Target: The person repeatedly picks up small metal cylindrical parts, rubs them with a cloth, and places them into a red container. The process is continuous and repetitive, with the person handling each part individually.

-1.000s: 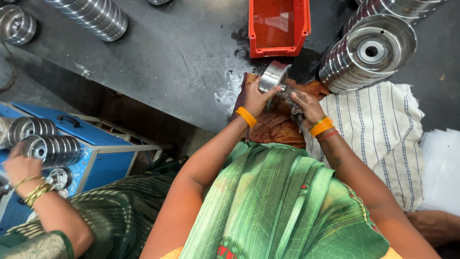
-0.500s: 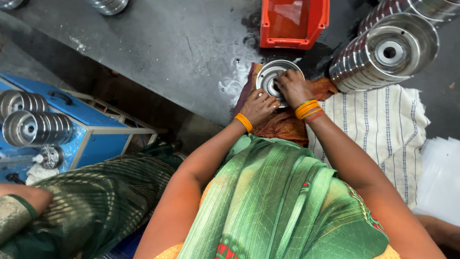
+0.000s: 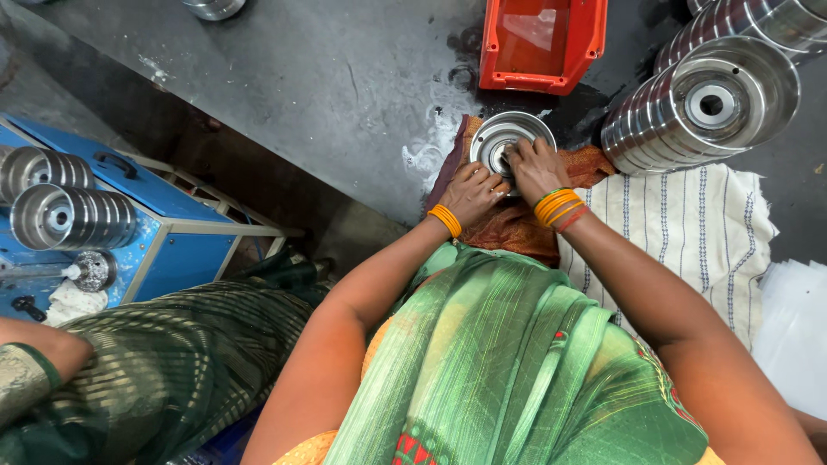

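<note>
The dark grey, stained metal worktop (image 3: 327, 95) fills the upper half of the view, its surface scuffed and streaked with a pale wet smear near its front edge. At three o'clock from the hands lies a cream cotton cloth with thin dark stripes (image 3: 680, 232), and on it, at about two o'clock, a long stack of nested shiny steel discs (image 3: 702, 108) rests on its side, its axis running up toward one o'clock. An orange plastic bin (image 3: 538, 43) stands at twelve o'clock, just beyond the work. A blue metal machine stand (image 3: 164, 228) sits well apart at nine o'clock, carrying two more ribbed steel stacks (image 3: 60, 202). Under the hands a rust-brown patterned cloth (image 3: 517, 224) is spread, and on it lies the round polished steel disc with a raised hub (image 3: 504, 138), flat, face up, its axis pointing at the camera. It lies directly at twelve o'clock from both wrists. The right hand (image 3: 538, 168) lies over the hub, fingers curled and pressed down on the centre; the left hand (image 3: 472, 191) touches the rim at seven o'clock, fingers bent together against its edge. The right hand is the nearer to the hub. Both wrists wear orange bangles.
</note>
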